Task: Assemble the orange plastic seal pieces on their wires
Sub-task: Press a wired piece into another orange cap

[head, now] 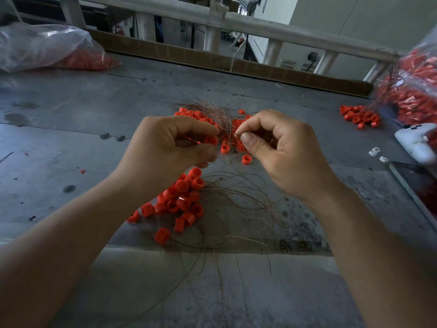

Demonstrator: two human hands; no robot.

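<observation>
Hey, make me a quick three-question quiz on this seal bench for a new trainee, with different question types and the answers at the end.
1. True or false: the left hand holds an orange seal.
2. What does the right hand pinch? A) a wire B) a bag C) a phone
3. How many clear bags of orange pieces are in view?

Key: 1 true. 2 A. 3 two, one far left and one far right.
</observation>
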